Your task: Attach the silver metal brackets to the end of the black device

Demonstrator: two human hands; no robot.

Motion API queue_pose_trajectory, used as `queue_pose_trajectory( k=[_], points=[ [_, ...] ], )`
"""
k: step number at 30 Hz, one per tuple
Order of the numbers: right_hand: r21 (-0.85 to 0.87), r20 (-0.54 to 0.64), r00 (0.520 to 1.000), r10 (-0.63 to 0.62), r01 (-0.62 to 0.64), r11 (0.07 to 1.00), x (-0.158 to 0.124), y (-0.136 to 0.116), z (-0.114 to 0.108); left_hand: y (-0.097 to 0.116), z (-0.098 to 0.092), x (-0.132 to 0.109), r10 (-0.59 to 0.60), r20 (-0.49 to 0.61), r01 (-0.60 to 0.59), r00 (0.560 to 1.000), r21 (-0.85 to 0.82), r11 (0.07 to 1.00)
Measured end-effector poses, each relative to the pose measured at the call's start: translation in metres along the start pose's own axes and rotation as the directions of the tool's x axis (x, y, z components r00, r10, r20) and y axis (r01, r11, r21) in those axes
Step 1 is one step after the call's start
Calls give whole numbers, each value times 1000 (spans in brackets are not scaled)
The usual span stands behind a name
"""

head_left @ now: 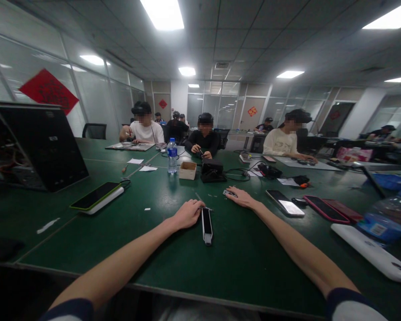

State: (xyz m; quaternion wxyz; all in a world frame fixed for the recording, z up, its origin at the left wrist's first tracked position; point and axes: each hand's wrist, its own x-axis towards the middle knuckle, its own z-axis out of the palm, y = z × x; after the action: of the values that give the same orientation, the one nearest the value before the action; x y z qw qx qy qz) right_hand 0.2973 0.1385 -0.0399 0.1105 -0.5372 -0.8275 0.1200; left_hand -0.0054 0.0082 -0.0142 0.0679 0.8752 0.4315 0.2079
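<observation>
Roughly mid-frame, the fingers [198, 209] of the left hand [187, 214] lay close together over a thin metal rod [205, 208], though any pinch was impossible to tell. A black-and-white handle [206, 226] lay just below them. The flat right hand [243, 199] had its fingers together, almost touching a small gadget [228, 193]. Around them spread a green table [254, 263], with a phone [284, 203] right of the hands and a water bottle [172, 156] farther up.

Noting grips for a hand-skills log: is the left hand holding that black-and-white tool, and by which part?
Cannot tell: the left hand lies at the far end of the black-and-white tool, but no clear grip shows.
</observation>
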Motion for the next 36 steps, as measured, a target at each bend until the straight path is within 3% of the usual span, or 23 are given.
queue_pose_trajectory(
  k=[11,15,19,22,23,25,27,29,36],
  points=[
    [92,81,976,-204,197,976,-53,-71,10,-1,1,1,-6,11,6,1000,19,1000],
    [126,77,969,-235,224,966,-66,-84,10,0,0,1,-6,13,6,1000,18,1000],
    [138,-56,982,-180,186,973,-50,-66,4,-1,1,1,6,10,-6,1000,32,999],
    [38,-148,987,68,-63,997,-27,-31,-5,-1,1,0,-1,13,1,1000,31,1000],
    [-7,-163,970,178,-182,983,-20,-18,-7,-1,1,0,-4,14,4,1000,28,1000],
    [-68,-183,890,418,-435,898,-9,6,-11,0,0,0,-7,15,6,1000,21,1000],
    [-83,-163,814,558,-575,814,-1,23,-12,1,-1,0,-7,19,7,1000,19,1000],
    [-87,-125,804,582,-593,801,6,30,-11,1,-1,0,-13,24,12,1000,17,1000],
    [-98,1,941,339,-337,936,39,9,1,0,-1,0,-19,28,18,999,16,1000]
  ],
)
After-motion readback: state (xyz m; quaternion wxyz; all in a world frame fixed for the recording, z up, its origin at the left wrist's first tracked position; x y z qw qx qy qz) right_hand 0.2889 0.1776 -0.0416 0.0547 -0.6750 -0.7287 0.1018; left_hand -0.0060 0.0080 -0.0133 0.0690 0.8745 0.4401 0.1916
